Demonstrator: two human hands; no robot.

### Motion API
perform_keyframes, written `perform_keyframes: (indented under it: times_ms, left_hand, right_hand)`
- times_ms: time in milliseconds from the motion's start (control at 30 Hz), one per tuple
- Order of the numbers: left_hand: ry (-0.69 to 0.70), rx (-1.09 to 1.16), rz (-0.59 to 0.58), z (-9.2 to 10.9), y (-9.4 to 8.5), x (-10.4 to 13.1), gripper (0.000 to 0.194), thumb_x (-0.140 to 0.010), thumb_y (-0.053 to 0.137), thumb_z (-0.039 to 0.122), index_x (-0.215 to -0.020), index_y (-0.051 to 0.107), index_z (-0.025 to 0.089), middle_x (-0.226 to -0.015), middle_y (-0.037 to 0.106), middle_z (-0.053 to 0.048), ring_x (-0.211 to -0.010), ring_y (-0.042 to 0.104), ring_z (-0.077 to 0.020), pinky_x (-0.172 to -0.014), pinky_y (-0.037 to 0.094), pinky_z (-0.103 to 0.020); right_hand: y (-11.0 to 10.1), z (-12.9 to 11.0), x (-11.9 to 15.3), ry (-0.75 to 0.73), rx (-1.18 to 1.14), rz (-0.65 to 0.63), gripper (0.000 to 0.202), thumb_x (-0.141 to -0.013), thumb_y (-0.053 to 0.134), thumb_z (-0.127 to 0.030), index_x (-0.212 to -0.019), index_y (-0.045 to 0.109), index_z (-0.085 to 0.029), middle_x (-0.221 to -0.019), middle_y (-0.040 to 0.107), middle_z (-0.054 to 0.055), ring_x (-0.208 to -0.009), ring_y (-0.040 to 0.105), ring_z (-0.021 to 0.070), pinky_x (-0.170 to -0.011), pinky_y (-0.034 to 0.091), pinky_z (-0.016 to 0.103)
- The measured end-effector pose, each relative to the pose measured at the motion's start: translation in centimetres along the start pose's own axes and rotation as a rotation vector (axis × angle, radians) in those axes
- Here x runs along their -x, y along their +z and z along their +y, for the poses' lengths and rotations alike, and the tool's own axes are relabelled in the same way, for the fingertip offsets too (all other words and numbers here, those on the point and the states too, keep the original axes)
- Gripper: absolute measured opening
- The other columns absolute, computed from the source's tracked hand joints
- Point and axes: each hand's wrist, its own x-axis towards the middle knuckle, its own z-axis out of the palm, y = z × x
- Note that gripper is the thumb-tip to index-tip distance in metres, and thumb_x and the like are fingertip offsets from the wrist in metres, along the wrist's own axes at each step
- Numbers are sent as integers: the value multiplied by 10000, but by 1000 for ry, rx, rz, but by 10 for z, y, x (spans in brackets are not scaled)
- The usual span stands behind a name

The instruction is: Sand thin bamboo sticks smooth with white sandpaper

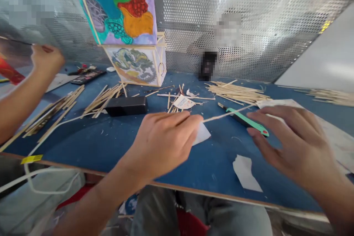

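My left hand (170, 132) is closed around one end of a thin wooden stick (226, 113), which points right and slightly up above the table. A white paper piece (203, 134) shows just below my left fingers; whether they hold it too, I cannot tell. My right hand (290, 140) hovers with fingers apart and nothing visible in it, close to a mint-green utility knife (250, 122) lying on the table. The stick's far end reaches near my right fingertips. A torn white paper scrap (247, 173) lies nearer the table's front edge.
Piles of thin sticks (235, 92) lie across the blue table (221, 147). A black box (127, 106) stands at centre-left, before a painted paper lantern (135, 64). A white cable (58, 125) crosses at left. Another person's hand (47, 59) holds a thin tool there.
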Motion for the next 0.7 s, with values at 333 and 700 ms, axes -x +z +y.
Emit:
perform_keyframes:
  times_ms: [333, 700]
  left_hand:
    - [-883, 1815, -456, 104, 76, 84, 368, -1021, 473, 601, -1118, 441, 247, -568, 506, 96, -365, 347, -69, -366, 245, -182]
    - [-979, 2031, -423, 105, 74, 85, 247, -819, 634, 384, -869, 444, 235, -551, 319, 123, -384, 281, -42, -388, 200, -176]
  right_hand:
    - [-13, -110, 102, 463, -166, -170, 491, -1016, 609, -362, -1482, 549, -219, -1382, 659, 139, -1244, 613, 358, -978, 488, 515]
    - [-17, -112, 125, 305, -200, 93, 454, -891, 753, -15, -1290, 732, -231, -868, 738, 24, -717, 668, 157, -737, 526, 312]
